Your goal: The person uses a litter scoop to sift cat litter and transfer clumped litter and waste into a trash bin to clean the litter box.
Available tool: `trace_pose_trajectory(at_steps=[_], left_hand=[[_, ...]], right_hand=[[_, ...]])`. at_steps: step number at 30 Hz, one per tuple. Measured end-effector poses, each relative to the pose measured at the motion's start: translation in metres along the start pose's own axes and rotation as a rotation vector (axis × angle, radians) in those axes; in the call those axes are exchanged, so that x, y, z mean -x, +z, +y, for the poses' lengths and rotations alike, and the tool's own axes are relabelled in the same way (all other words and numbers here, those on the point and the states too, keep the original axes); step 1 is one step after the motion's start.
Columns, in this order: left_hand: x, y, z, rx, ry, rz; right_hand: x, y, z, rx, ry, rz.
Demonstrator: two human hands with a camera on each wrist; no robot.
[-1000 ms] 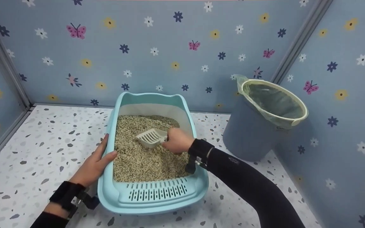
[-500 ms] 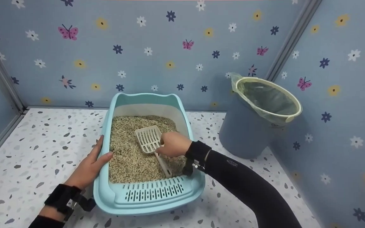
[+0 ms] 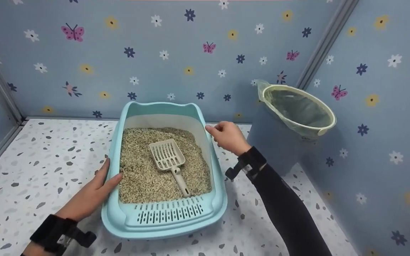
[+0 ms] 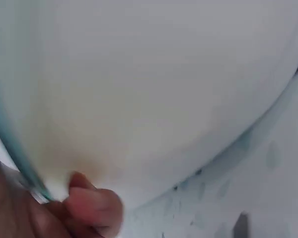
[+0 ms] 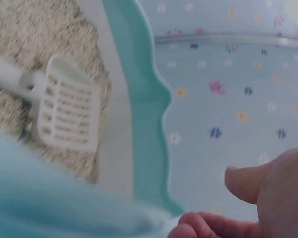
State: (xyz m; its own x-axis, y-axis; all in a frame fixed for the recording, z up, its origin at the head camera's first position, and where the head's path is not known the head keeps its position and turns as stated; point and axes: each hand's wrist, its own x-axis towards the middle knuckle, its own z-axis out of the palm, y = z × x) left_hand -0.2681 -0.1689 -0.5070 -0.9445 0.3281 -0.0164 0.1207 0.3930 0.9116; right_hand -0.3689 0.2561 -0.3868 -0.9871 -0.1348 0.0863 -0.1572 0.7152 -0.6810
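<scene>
Head view: a litter scoop (image 3: 171, 166) lies free on the granular litter (image 3: 139, 186) inside the litter box (image 3: 169, 233), its bowl toward the rear and its handle angled toward the slotted front ledge (image 3: 169, 214). Half a second ago the right hand (image 3: 228, 137) was at the neck of the scoop; it is now at the box's right rim (image 3: 216, 160). Scooping therefore appears to be paused, with attention shifting to the box itself. The right hand is partly open, fingers bent and thumb apart; no hold shows, and contact with the rim is hard to confirm. The left hand (image 3: 91, 193) remains at the opposite rim in a light grip, thumb over the edge, fingers along the outer wall.

Materials: the scoop is beige, apparently rigid plastic, pierced by long parallel slots. The litter is tan and coarse, forming an uneven bed. The box is smooth turquoise plastic with rounded corners and a wavy rear edge. At right, a tapered blue-grey waste bin (image 3: 272, 142) carries a thin, translucent bin liner (image 3: 294, 110).
</scene>
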Motion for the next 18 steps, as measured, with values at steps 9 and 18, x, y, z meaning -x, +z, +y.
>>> trace_pose_trajectory(at_steps=[9,18], left_hand=[[0.058,0.037,0.02,-0.155,-0.153,0.021],[0.057,0.051,0.012,-0.191,-0.295,0.088]], right_hand=[[-0.009,0.027,0.059,-0.363,0.233,-0.2],[-0.008,0.038,0.065,-0.484,0.307,-0.194]])
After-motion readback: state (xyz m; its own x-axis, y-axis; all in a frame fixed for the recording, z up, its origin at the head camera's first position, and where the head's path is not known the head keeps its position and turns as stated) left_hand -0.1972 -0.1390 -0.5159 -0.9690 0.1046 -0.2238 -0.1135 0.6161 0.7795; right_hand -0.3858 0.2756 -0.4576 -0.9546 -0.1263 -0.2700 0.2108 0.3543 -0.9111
